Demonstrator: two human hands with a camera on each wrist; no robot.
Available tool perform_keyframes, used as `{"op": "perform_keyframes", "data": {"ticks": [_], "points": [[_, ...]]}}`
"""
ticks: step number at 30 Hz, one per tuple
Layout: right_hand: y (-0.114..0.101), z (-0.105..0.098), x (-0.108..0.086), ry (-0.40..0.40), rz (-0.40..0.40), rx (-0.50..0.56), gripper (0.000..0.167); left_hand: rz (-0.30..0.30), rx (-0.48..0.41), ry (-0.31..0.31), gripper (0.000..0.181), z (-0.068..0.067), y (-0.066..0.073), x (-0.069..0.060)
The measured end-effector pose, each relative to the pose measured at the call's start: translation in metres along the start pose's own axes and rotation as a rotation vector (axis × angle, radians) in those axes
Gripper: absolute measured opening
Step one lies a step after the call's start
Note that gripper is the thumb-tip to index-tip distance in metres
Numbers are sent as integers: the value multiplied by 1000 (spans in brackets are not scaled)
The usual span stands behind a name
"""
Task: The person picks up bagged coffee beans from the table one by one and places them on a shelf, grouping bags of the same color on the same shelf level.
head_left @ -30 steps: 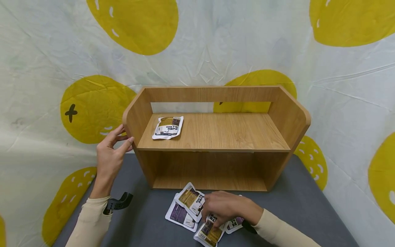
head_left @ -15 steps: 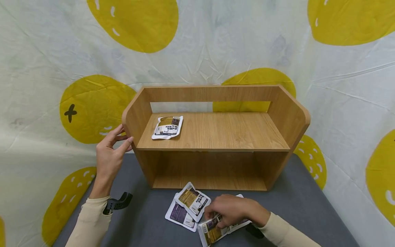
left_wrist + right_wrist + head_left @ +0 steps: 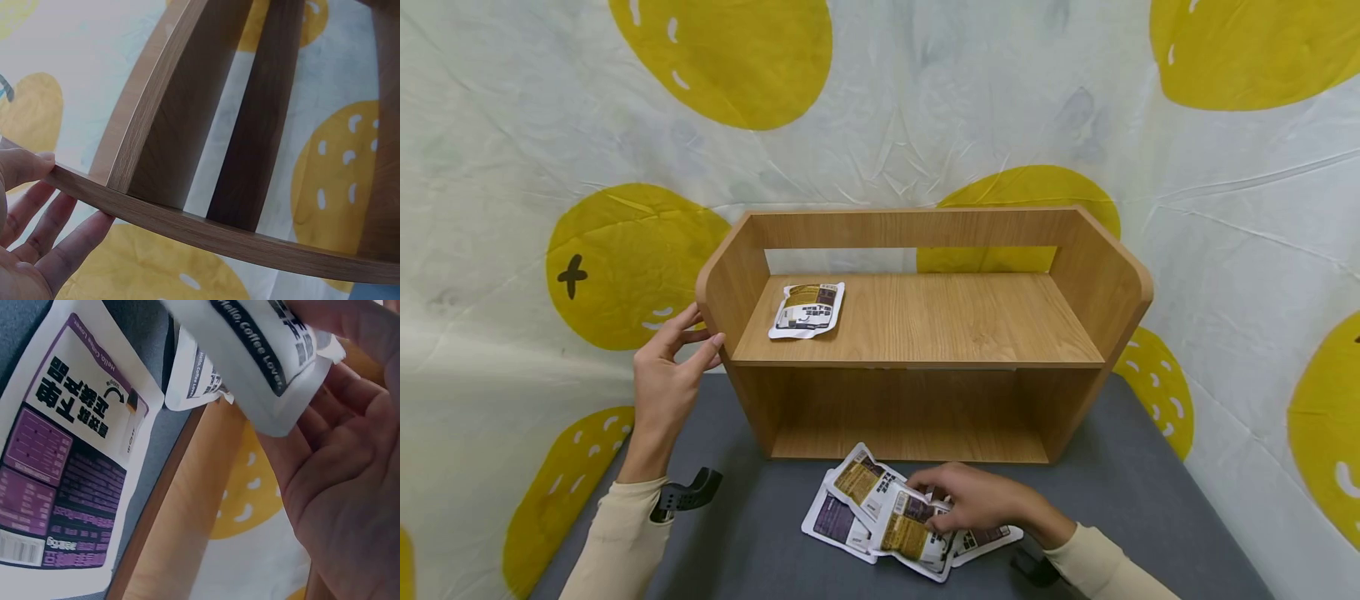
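Observation:
My left hand grips the left side panel of a two-tier wooden shelf, thumb on one face and fingers on the other in the left wrist view. Low in front of the shelf, my right hand pinches a white coffee pouch with a brown label. That pouch is raised and tilted in the right wrist view. Around it lie a brown-labelled pouch, a purple-labelled pouch beneath that one, and another purple-labelled pouch, partly covered in the head view. One brown-labelled pouch lies on the upper tier's left end.
The shelf stands on a dark grey tabletop. Its lower tier opens toward me, just behind the pouches. A pale curtain with yellow shapes hangs close behind and at both sides.
My right hand has drawn slightly right and lifted the brown-labelled coffee pouch, which now overlaps the left pouches and is turned more upright. The left hand has stayed on the shelf.

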State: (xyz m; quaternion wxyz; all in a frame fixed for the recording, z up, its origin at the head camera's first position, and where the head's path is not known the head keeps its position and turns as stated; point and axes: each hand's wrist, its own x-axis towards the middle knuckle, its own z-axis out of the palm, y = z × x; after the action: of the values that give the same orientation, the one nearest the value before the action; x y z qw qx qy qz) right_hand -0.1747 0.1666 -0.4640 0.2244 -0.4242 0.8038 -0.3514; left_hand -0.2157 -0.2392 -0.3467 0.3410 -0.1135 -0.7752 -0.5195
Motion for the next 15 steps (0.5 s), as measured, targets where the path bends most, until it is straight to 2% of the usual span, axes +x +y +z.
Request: {"op": "perform_keyframes", "data": {"ticks": [5, 10, 13, 15], "points": [[3, 2, -3, 74, 49, 142, 35, -4, -1, -2, 59, 0, 1, 0], [3, 3, -5, 136, 66, 259, 39, -4, -2, -2, 59, 0, 1, 0], [2, 4, -5, 166, 57, 326, 47, -1, -1, -1, 59, 0, 2, 0], [2, 5, -5, 181, 36, 347, 60, 2, 3, -1, 59, 0, 2, 0]]}}
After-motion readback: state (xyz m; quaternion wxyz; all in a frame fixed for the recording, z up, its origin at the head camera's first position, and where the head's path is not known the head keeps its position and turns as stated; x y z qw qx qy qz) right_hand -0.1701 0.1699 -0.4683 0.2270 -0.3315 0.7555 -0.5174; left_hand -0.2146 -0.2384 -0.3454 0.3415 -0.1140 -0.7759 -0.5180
